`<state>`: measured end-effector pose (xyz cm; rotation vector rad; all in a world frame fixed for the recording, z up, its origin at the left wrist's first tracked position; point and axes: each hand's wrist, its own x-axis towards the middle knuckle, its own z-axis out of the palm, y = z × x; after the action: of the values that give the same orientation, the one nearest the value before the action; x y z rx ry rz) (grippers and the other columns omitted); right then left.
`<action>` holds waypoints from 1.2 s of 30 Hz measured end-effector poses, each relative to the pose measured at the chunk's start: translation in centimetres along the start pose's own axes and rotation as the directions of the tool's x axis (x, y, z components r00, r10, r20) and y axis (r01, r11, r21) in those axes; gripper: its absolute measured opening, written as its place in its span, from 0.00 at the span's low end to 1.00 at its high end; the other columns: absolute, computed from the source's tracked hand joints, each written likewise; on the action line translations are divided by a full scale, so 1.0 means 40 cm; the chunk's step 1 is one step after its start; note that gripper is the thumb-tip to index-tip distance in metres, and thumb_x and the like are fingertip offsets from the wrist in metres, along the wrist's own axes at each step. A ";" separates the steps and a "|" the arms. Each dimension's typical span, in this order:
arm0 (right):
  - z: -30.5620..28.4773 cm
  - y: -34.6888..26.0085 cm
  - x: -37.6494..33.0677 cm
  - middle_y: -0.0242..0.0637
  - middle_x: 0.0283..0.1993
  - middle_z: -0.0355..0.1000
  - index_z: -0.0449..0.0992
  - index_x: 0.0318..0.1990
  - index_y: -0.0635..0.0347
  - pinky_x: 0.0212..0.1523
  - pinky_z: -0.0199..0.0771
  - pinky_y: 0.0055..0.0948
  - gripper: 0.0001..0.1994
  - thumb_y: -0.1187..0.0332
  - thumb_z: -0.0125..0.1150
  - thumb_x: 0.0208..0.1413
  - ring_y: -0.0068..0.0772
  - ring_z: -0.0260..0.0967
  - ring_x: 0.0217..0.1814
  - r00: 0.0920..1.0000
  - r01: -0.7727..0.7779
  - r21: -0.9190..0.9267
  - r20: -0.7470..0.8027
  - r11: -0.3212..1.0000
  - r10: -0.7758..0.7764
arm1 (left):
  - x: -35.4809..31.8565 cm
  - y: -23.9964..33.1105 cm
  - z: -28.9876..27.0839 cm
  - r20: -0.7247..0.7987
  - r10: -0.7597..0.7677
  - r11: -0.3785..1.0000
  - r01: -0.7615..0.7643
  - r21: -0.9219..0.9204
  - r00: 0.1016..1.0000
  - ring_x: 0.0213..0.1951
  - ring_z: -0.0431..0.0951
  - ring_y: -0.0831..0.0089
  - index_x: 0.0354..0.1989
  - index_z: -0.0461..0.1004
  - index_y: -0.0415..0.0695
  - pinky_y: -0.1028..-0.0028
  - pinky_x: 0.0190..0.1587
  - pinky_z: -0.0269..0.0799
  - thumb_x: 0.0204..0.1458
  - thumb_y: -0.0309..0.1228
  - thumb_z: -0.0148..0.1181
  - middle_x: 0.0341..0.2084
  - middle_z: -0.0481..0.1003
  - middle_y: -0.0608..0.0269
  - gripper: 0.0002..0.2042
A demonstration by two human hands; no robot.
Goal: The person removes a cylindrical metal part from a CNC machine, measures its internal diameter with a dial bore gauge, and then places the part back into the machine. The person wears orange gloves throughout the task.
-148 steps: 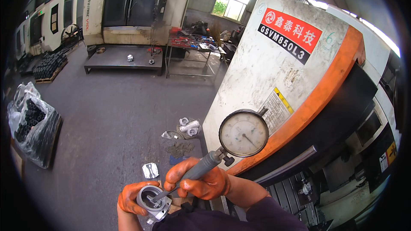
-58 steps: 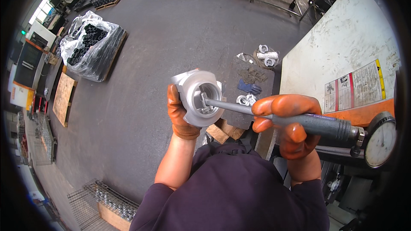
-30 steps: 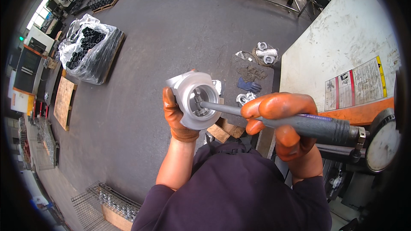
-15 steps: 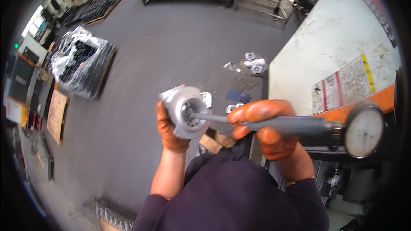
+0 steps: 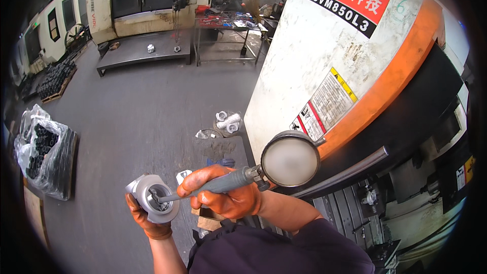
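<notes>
My left hand (image 5: 148, 223), in an orange rubber glove, is closed around a silver metal housing (image 5: 163, 218) with a round flange and a wide bore. My right hand (image 5: 228, 200), gloved the same way, grips the grey handle of a dial bore gauge (image 5: 231, 181). The gauge's thin stem reaches into the housing's bore, and its tip is partly hidden inside. At the other end, the round dial (image 5: 290, 161) tilts upward; its face is washed out and the needle cannot be made out.
A white and orange machine (image 5: 284, 76) rises close on the right, with a slotted bed (image 5: 345, 210) below. Beyond my hands lie metal castings (image 5: 232, 121), a blue glove (image 5: 224, 162) and wooden blocks (image 5: 208, 223). A plastic-wrapped pallet load (image 5: 63, 172) stands left; a low dark bench (image 5: 142, 60) is farther off.
My view has swung to the right and up, so more of the machine shows. Both hands still hold the housing and gauge, stem in the bore. The dial has tilted up.
</notes>
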<state>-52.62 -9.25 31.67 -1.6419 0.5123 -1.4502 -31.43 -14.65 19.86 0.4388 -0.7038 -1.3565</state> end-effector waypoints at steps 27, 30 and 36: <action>-0.003 0.006 0.008 0.51 0.52 0.75 0.69 0.55 0.72 0.41 0.81 0.29 0.12 0.78 0.47 0.67 0.25 0.76 0.40 1.000 -0.001 0.065 0.020 0.998 -0.001 | 0.007 0.031 0.046 -0.066 -0.083 0.996 0.080 -0.035 0.994 0.50 0.80 0.64 0.56 0.74 0.42 0.65 0.53 0.78 0.65 0.55 0.51 0.53 0.78 0.54 0.27; -0.001 0.004 0.009 0.51 0.51 0.75 0.69 0.55 0.72 0.41 0.81 0.29 0.13 0.79 0.46 0.66 0.25 0.76 0.40 1.000 0.011 0.072 0.001 0.997 -0.011 | 0.008 0.027 0.044 -0.070 -0.049 0.999 0.049 0.009 0.996 0.50 0.80 0.64 0.55 0.74 0.43 0.64 0.53 0.79 0.65 0.54 0.50 0.52 0.78 0.54 0.26; -0.001 0.005 0.011 0.51 0.51 0.75 0.69 0.55 0.73 0.40 0.81 0.29 0.12 0.78 0.46 0.67 0.25 0.77 0.40 1.000 0.017 0.054 0.017 0.998 -0.018 | 0.010 0.019 0.026 -0.059 -0.006 0.999 0.009 0.038 0.998 0.50 0.80 0.64 0.55 0.74 0.44 0.63 0.52 0.79 0.65 0.54 0.50 0.52 0.78 0.54 0.25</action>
<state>-52.52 -9.73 31.76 -1.6192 0.4465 -1.4486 -31.57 -14.80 21.20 0.5106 -0.6806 -1.3336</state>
